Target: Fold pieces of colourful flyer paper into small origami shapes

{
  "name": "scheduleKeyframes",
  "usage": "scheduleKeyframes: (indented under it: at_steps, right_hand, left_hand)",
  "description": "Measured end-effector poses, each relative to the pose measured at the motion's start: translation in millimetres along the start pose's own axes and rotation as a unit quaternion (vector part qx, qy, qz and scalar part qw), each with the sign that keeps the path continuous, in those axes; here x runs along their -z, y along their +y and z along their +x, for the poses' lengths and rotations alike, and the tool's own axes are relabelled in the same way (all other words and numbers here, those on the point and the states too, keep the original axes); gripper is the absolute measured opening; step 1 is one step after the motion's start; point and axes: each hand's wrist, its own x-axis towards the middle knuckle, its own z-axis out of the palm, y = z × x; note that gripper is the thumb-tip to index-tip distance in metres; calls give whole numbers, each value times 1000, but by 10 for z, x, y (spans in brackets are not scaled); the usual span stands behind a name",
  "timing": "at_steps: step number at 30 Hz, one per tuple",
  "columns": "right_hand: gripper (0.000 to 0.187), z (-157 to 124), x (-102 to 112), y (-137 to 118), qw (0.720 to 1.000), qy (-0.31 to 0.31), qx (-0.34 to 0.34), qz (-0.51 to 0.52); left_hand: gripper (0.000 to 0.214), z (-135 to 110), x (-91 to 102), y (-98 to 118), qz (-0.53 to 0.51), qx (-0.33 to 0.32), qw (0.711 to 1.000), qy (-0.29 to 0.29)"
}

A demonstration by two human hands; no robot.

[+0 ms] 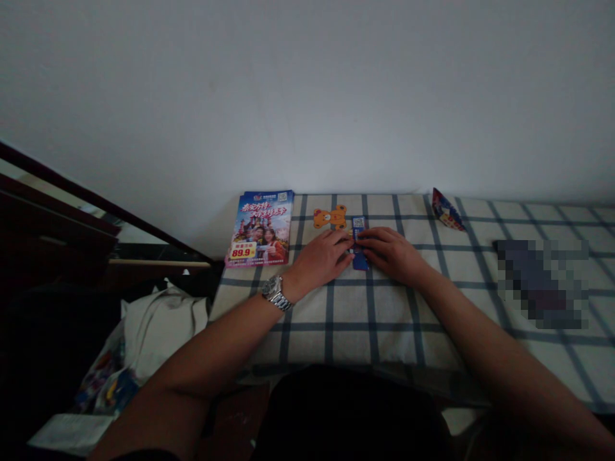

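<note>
A folded flyer [359, 223], narrow and blue with a QR code at its top end, lies on the checked cloth [307, 333]. From its left side my left hand [327, 256], with a metal watch on the wrist, grips the edge with closed fingers. My right hand [391, 253] presses its fingertips together on the right edge. The flyer's middle is partly hidden by the fingers. Just behind my left hand is an orange cartoon bear [329, 217]. A stack of flat flyers [262, 230] with colourful print rests to the left.
Near the wall [336, 96] stands a folded paper piece [446, 211], tilted, at the back right. A blurred dark object [538, 282] lies on the right. Left of the cloth-covered surface are a pale cloth bag [161, 326] and a dark wooden frame [96, 192].
</note>
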Motion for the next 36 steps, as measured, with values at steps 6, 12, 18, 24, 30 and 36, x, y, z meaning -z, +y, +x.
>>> scheduleKeyframes:
  at_steps: [6, 12, 18, 24, 30, 36]
  right_hand:
    - [26, -10, -12, 32, 1000, 1, 5, 9]
    - [27, -29, -6, 33, 1000, 0, -1, 1]
    - [26, -34, -4, 31, 1000, -8, 7, -6]
    - [26, -26, -13, 30, 1000, 1, 9, -6]
    - [26, -21, -4, 10, 1000, 3, 5, -4]
    - [26, -21, -6, 2, 1000, 1, 3, 1]
  left_hand:
    - [29, 7, 4, 6, -3, -6, 1000, -5]
    - [28, 10, 18, -13, -12, -7, 1000, -2]
    - [29, 13, 26, -7, -14, -13, 1000, 4]
    - [27, 13, 14, -24, -19, -18, 1000, 11]
    - [27, 10, 4, -30, -20, -18, 1000, 9]
    - [26, 7, 0, -37, -24, -16, 1000, 5]
